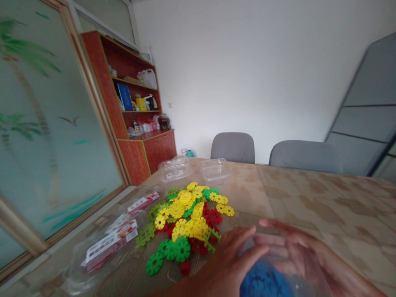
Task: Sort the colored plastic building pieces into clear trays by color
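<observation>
Tabletop (278,194) spreads rightward, chairs (233,147) along far edge; 2 half-curled hands (230,249) hold a clear container (305,282).

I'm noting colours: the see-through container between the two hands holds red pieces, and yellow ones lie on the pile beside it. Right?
Not quite: the head view shows blue pieces, not red, in the see-through container between the left hand and the right hand. Yellow pieces do lie on the pile beside it.
</observation>
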{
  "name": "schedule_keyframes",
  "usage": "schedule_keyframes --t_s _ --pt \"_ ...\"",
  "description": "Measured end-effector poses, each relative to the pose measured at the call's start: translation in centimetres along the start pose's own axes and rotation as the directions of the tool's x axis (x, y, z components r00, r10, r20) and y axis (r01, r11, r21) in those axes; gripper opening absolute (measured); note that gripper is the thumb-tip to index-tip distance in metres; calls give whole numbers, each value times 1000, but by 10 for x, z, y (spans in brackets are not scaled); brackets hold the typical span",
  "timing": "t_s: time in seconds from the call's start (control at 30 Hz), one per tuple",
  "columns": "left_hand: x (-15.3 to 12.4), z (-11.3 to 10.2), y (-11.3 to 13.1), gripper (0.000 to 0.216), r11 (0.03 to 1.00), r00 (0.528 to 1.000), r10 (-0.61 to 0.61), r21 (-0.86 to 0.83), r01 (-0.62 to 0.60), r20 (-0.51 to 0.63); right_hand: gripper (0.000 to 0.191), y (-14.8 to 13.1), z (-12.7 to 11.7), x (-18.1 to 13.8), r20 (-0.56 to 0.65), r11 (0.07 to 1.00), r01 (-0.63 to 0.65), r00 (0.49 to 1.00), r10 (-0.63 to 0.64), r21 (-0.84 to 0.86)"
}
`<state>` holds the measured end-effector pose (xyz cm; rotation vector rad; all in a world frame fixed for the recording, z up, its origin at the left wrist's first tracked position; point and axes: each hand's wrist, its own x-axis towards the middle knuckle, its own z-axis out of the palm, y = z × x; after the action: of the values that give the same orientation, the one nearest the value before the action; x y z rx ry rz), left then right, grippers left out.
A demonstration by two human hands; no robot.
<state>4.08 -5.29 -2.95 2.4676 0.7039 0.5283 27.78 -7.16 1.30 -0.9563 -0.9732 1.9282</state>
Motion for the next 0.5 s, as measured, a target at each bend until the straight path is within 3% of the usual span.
schedule_keyframes --t_s 0.17,0.27,0.5 --pt "-3 -17 7 92 986 1000 20 -164 -16 23 44 -3 -1 2 -94 999 34 995 -33 12" --pt "-5 -20 6 86 957 998 -56 -288 48 -20 43 -6 4 3 -179 997 67 982 -59 37" --pt "-6 0 -4 82 958 994 8 -286 -39 -108 51 -7 12 1 -42 995 83 996 -81 49"
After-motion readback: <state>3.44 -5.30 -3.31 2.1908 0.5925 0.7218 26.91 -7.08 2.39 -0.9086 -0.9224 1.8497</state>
